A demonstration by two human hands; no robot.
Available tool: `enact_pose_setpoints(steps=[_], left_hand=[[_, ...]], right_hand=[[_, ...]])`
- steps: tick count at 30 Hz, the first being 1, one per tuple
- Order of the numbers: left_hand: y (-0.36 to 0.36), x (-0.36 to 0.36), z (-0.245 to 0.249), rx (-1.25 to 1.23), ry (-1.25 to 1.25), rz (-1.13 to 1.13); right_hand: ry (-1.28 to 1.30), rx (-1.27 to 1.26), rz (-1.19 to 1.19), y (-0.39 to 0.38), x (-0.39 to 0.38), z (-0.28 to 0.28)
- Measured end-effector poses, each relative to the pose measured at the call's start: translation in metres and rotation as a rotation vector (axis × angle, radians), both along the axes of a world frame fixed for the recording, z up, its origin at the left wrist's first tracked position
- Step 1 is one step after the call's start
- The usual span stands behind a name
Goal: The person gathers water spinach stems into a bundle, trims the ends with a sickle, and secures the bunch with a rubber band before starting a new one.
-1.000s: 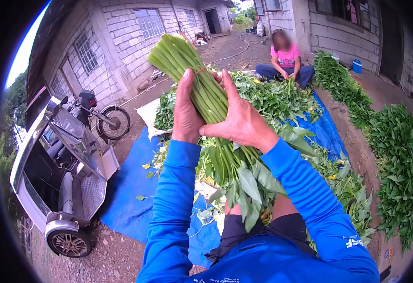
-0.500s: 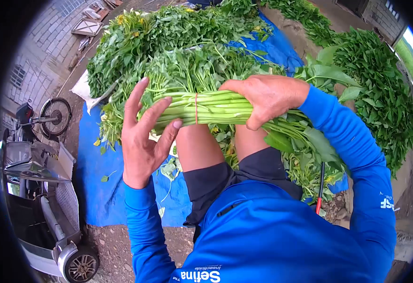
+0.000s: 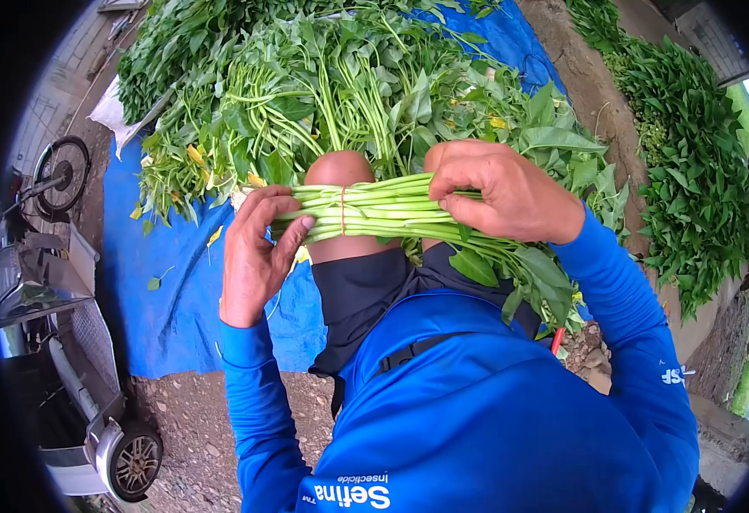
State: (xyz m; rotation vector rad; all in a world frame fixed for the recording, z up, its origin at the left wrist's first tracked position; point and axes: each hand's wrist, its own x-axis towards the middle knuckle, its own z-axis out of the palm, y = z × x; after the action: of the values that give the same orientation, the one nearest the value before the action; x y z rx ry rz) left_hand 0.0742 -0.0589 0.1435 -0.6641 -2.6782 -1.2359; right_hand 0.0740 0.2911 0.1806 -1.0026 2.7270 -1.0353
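A bundle of long-stemmed leafy greens [image 3: 391,208], which look like water spinach, lies level across my knees. A thin reddish rubber band [image 3: 343,209] circles its stems. My left hand [image 3: 259,244] is closed round the stem ends, thumb in front and fingers behind. Toward the leafy end, my right hand [image 3: 511,192] grips the stems from above with bent fingers; part of its grasp is hidden. Leaves hang down below my right wrist. Just beyond my knees spreads a large heap of loose greens [image 3: 340,85].
Under the heap is a blue tarp [image 3: 169,316]. More greens [image 3: 682,162] are piled along the right. A vehicle with a wheel [image 3: 135,462] stands at the lower left, with a motorcycle wheel [image 3: 62,175] above it. Gravel ground [image 3: 195,419] shows in front.
The bundle has come down closer to my knees. My left hand has closed from spread fingers onto the stem ends. My right fingers have curled on the stems. The view has shifted.
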Motion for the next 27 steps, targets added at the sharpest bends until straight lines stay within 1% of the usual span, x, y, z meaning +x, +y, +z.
enact_pose_setpoints(steps=[1, 2, 5, 8, 11, 14, 17, 19, 23, 27], left_hand=[[0.0, -0.002, 0.001, 0.007, -0.009, -0.004], [-0.002, -0.004, -0.001, -0.01, -0.002, -0.002], [-0.006, -0.008, -0.002, -0.051, 0.01, 0.006], [-0.008, -0.005, 0.005, -0.087, -0.007, 0.014], [-0.012, -0.004, 0.007, -0.098, -0.033, 0.011], [-0.016, -0.001, 0.007, -0.063, -0.042, 0.002], [-0.018, 0.002, 0.001, -0.066, -0.003, 0.021], [-0.016, 0.005, -0.001, -0.089, 0.012, 0.04], [-0.014, 0.008, -0.006, -0.142, 0.112, 0.06], [-0.01, 0.011, -0.004, -0.202, 0.11, 0.1]], right_hand=[[0.094, 0.017, 0.067, 0.001, 0.006, -0.008], [0.09, 0.001, 0.054, 0.0, 0.012, -0.013], [0.085, 0.077, 0.022, -0.002, 0.017, -0.018], [0.288, 0.183, 0.01, -0.012, 0.022, -0.006], [0.223, 0.243, 0.014, -0.012, 0.021, -0.017], [0.054, 0.245, 0.023, -0.011, 0.016, -0.007], [0.222, 0.073, 0.032, -0.012, 0.01, -0.014], [0.294, 0.056, 0.005, -0.013, 0.009, -0.022], [0.316, 0.024, -0.039, -0.016, 0.01, -0.028], [0.263, 0.022, -0.109, -0.014, 0.008, -0.04]])
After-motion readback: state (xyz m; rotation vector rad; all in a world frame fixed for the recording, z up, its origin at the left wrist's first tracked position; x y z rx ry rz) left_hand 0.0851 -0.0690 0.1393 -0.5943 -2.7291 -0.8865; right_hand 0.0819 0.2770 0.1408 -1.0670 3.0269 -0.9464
